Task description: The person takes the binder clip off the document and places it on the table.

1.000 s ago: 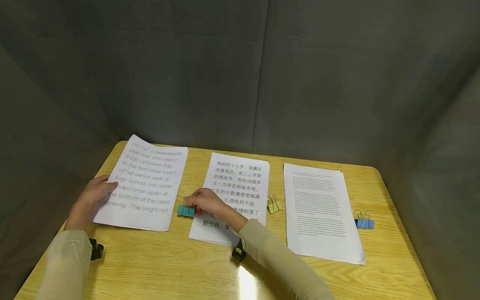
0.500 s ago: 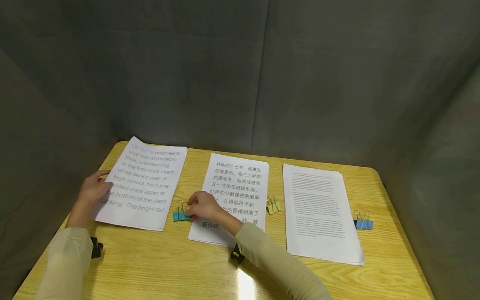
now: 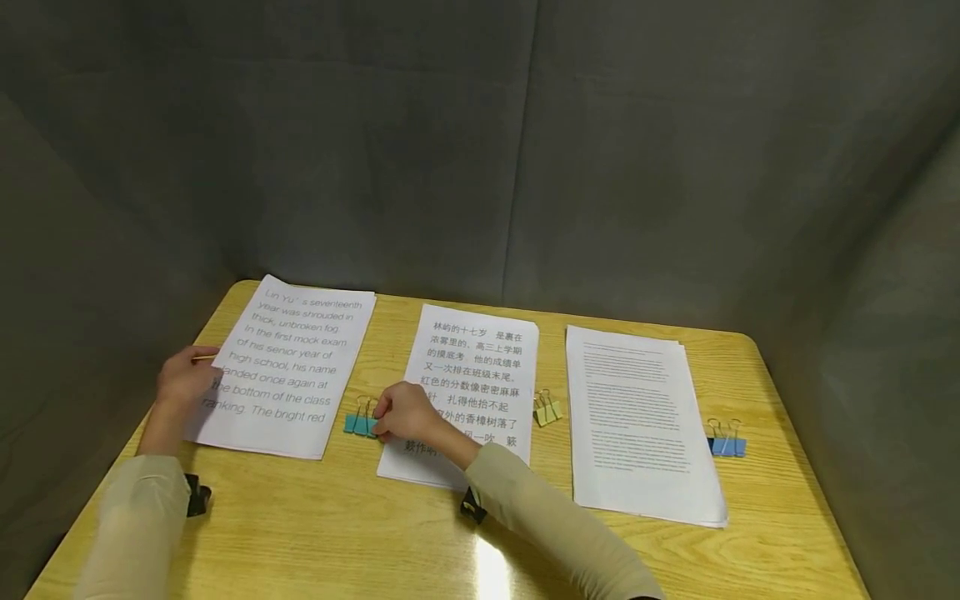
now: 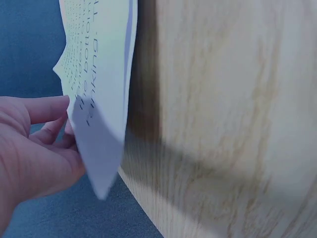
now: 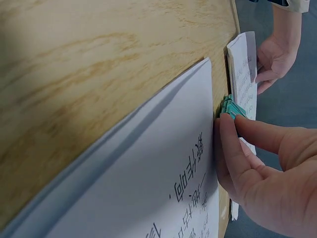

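Observation:
In the head view, a stack of printed paper (image 3: pixel 288 371) with large English text lies at the left. My left hand (image 3: pixel 187 379) holds its left edge. Up close in the left wrist view, a fingertip meets the edge of the paper (image 4: pixel 101 153), other fingers pass behind the sheets, and the near corner stands up. My right hand (image 3: pixel 408 412) pinches the right end of a teal binder clip (image 3: pixel 361 424) between thumb and fingers, its wire handles pointing away. The clip (image 5: pixel 231 106) is partly covered by the fingertips in the right wrist view.
A Chinese-text paper stack (image 3: pixel 480 358) lies under my right hand and forearm. Beside it is a yellow binder clip (image 3: pixel 548 412). Farther right are a stack with small print (image 3: pixel 645 425) and a blue binder clip (image 3: pixel 727 447). All rest on a wooden table (image 3: pixel 337 533) before a dark curtain.
My right hand has shifted slightly down and left, moving the teal binder clip left. My left thumb has slipped from atop the paper to its edge, and the left stack has moved slightly left.

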The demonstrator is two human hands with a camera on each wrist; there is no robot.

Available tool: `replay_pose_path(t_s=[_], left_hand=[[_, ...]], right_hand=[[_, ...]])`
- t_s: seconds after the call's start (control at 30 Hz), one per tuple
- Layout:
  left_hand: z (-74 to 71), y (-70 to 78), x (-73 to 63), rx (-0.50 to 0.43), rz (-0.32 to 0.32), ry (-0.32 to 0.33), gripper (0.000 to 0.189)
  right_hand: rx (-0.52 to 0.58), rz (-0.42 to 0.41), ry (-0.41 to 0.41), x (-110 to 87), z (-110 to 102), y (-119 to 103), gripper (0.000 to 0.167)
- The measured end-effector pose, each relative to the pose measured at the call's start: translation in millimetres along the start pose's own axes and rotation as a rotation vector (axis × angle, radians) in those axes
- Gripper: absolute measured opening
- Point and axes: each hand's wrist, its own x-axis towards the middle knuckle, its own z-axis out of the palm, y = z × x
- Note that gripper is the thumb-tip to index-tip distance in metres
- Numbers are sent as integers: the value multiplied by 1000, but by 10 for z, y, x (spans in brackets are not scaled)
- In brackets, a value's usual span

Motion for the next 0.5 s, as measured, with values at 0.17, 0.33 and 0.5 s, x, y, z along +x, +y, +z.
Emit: replay_pose_path(t_s=[0.17,0.33,0.5], left_hand=[[83,73,-43,-5,-11,15,57],[113,204,-114,41,25,12,62],[244,412,-245,120,227,33,69]], right_hand=[[-7,-37,14,-43,-84,28,10],[9,-105,86,-197,-399,129,15],[-78,-163,314,-448,-965,242,31]])
